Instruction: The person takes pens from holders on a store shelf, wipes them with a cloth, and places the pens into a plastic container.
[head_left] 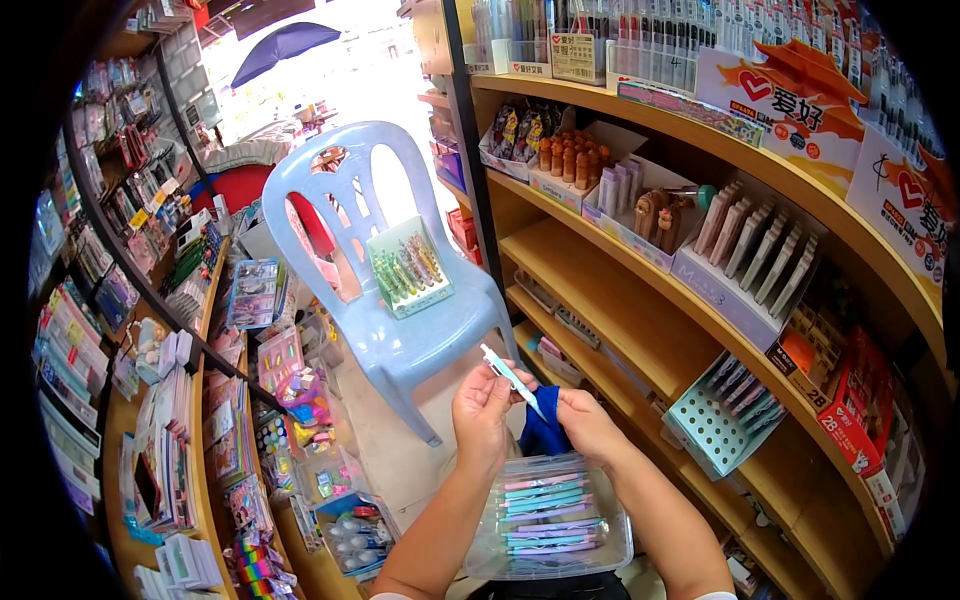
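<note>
My left hand [483, 405] is closed on a white and light-blue pen [511, 377], which slants up to the left. My right hand [588, 425] grips a dark blue cloth [545, 425], and the cloth touches the lower end of the pen. Below both hands, a clear plastic box [622, 540] holds several pastel pens in pink, blue and lilac, lying in rows. A light-blue plastic chair [385, 350] stands beyond my hands. On its seat is a pale green box [425, 303] with several patterned pens upright in it.
Wooden shelves [640, 340] on the right bear pen displays and a dotted mint box [705, 430]. At the left, shelves hold notebooks [165, 450] and packaged goods. Plastic tubs [330, 475] line the floor side. A dark umbrella [285, 50] shows outside.
</note>
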